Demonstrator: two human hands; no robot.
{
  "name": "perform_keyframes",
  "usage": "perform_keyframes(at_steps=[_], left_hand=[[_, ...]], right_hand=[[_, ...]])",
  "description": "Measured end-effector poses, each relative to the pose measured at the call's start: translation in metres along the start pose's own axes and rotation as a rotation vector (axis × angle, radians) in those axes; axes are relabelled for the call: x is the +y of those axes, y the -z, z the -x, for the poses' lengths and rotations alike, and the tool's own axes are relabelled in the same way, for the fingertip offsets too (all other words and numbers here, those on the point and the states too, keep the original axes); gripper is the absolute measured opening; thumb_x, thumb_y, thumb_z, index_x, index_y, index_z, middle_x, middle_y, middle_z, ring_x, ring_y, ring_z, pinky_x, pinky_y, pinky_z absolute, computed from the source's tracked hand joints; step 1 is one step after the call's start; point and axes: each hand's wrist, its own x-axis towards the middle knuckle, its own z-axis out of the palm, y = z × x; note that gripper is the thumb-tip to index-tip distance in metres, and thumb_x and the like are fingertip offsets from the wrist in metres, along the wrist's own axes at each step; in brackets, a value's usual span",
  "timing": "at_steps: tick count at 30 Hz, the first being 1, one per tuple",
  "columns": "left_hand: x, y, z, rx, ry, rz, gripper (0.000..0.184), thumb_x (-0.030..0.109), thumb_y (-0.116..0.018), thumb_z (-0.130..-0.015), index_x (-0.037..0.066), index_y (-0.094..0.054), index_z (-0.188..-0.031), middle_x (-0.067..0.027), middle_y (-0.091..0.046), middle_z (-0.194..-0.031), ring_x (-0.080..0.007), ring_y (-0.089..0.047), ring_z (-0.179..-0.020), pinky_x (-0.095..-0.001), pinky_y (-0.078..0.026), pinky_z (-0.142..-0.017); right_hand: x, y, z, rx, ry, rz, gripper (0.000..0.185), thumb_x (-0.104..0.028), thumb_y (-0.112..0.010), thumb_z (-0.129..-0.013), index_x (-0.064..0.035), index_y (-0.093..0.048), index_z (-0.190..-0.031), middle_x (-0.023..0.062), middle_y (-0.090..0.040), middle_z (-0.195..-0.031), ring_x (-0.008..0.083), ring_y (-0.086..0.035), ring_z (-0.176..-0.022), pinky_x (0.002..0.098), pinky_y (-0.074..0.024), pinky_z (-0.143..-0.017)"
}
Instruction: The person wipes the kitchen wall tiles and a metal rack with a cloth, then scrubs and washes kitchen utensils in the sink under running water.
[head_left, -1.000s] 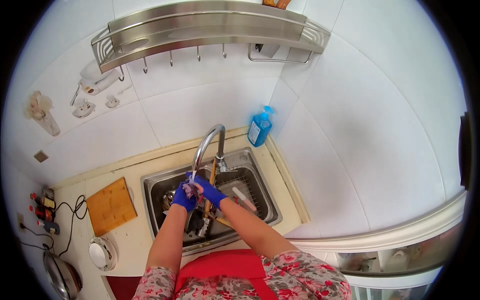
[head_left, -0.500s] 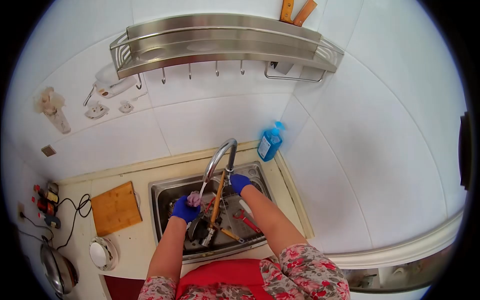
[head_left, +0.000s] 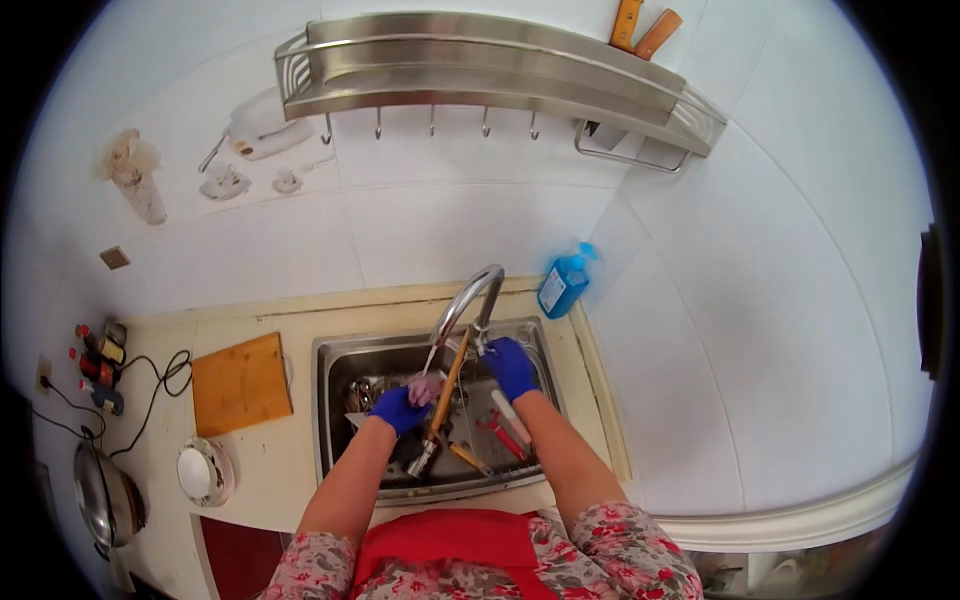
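Observation:
My left hand [head_left: 400,411], in a blue glove, grips a crumpled pinkish-purple cloth [head_left: 426,387] under the thin stream from the faucet [head_left: 466,303]. At the faucet's base, my right hand [head_left: 512,368], also gloved in blue, is closed at the faucet handle, which it mostly hides. Between the hands a hammer [head_left: 449,391] leans in the steel sink [head_left: 335,349], its wooden handle up and metal head low. Near my right wrist lie a red-handled tool [head_left: 505,438] and a white-handled item [head_left: 511,417]. A yellow-handled tool [head_left: 468,457] rests near the hammer head.
Left of the sink are a wooden cutting board [head_left: 243,383], a white bowl [head_left: 203,471], a lidded pan [head_left: 103,493] and several bottles [head_left: 98,365] with a black cord. A blue soap bottle [head_left: 564,285] stands behind the sink, below a metal wall shelf [head_left: 490,75].
The view has shifted, so the scene sits further right. My left hand has brought the cloth more directly under the stream. My right hand remains at the faucet base.

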Motion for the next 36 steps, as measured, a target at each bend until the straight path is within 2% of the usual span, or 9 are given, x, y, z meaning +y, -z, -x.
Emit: perform_keyframes(at_steps=[3, 6, 7, 13, 20, 22, 28, 34, 36], left_hand=[[0.009, -0.035, 0.004, 0.086, 0.318, 0.769, 0.013, 0.017, -0.042, -0.084, 0.006, -0.048, -0.085, -0.0086, -0.05, -0.076, -0.0189, -0.049, -0.071, -0.0268, -0.042, -0.066], [0.022, -0.06, 0.0, 0.228, 0.609, 1.518, 0.021, 0.025, -0.046, -0.087, 0.006, -0.054, -0.093, -0.0093, -0.058, -0.084, -0.0175, -0.055, -0.077, -0.0267, -0.045, -0.069], [0.03, -0.066, 0.0, 0.244, 0.617, 1.521, 0.021, 0.025, -0.046, -0.087, 0.006, -0.054, -0.093, -0.0093, -0.058, -0.084, -0.0175, -0.055, -0.077, -0.0267, -0.045, -0.069], [-0.026, -0.071, -0.011, 0.5, 0.437, 0.449, 0.041, 0.032, -0.039, -0.091, -0.004, -0.056, -0.098, -0.0206, -0.062, -0.085, -0.0241, -0.058, -0.076, -0.0373, -0.044, -0.069], [-0.01, -0.066, 0.012, 0.593, 0.316, 0.379, 0.035, 0.029, -0.04, -0.09, -0.001, -0.059, -0.093, -0.0244, -0.061, -0.085, -0.0346, -0.06, -0.082, -0.0398, -0.045, -0.069], [0.033, -0.051, 0.029, 0.332, 0.292, -0.367, 0.028, 0.024, -0.043, -0.087, 0.002, -0.059, -0.093, -0.0247, -0.06, -0.087, -0.0374, -0.058, -0.086, -0.0409, -0.046, -0.07], [0.074, -0.057, 0.044, 0.419, 0.164, -0.357, 0.02, 0.019, -0.049, -0.083, 0.002, -0.057, -0.09, -0.0213, -0.06, -0.086, -0.0353, -0.058, -0.083, -0.0407, -0.045, -0.07], [0.064, -0.036, 0.02, 0.375, 0.222, -0.124, 0.023, 0.022, -0.054, -0.083, 0.003, -0.063, -0.093, -0.0175, -0.062, -0.085, -0.0287, -0.06, -0.079, -0.0339, -0.045, -0.07], [0.049, -0.027, 0.01, 0.42, 0.229, -0.003, 0.02, 0.019, -0.06, -0.079, 0.002, -0.065, -0.09, -0.0141, -0.064, -0.081, -0.0223, -0.062, -0.074, -0.0307, -0.046, -0.069]], right_hand=[[-0.065, -0.037, 0.047, -0.035, -0.035, -0.873, 0.037, -0.022, -0.058, -0.084, -0.0024, -0.05, -0.115, 0.0078, -0.058, -0.087, 0.0152, -0.056, -0.08, 0.0274, -0.0451, -0.072], [-0.099, -0.068, 0.083, -0.082, -0.041, -1.003, 0.039, -0.018, -0.055, -0.086, -0.003, -0.045, -0.121, 0.0031, -0.054, -0.084, 0.0127, -0.052, -0.078, 0.0252, -0.0427, -0.073], [-0.107, -0.08, 0.083, 0.167, 0.023, -0.976, 0.026, -0.012, -0.053, -0.086, -0.0019, -0.051, -0.11, 0.0049, -0.053, -0.079, 0.0139, -0.05, -0.076, 0.0258, -0.0409, -0.071], [-0.119, -0.078, 0.07, 0.235, 0.027, -0.746, 0.014, -0.014, -0.05, -0.086, -0.0003, -0.05, -0.082, 0.0138, -0.052, -0.077, 0.025, -0.051, -0.074, 0.0339, -0.0401, -0.068], [-0.122, -0.082, 0.077, 0.121, -0.014, -0.651, 0.024, -0.022, -0.044, -0.089, -0.0002, -0.052, -0.085, 0.0169, -0.055, -0.077, 0.0319, -0.053, -0.073, 0.0371, -0.0417, -0.069], [-0.12, -0.087, 0.081, 0.131, -0.031, -0.624, 0.023, -0.021, -0.045, -0.088, 0.0001, -0.054, -0.086, 0.0158, -0.056, -0.077, 0.0315, -0.054, -0.072, 0.0371, -0.0421, -0.067], [-0.088, -0.102, 0.094, 0.256, 0.114, -0.412, 0.025, -0.023, -0.045, -0.089, 0.0, -0.054, -0.091, 0.0189, -0.057, -0.083, 0.0344, -0.055, -0.077, 0.0375, -0.0423, -0.069], [-0.029, -0.07, 0.102, 0.328, -0.131, -0.537, 0.02, -0.018, -0.05, -0.086, 0.0009, -0.056, -0.09, 0.0179, -0.058, -0.084, 0.0315, -0.057, -0.078, 0.0367, -0.0431, -0.071], [-0.018, -0.049, 0.103, 0.078, -0.192, -0.342, 0.02, -0.017, -0.055, -0.083, 0.0, -0.058, -0.092, 0.0165, -0.058, -0.087, 0.0295, -0.057, -0.079, 0.035, -0.0437, -0.072]])
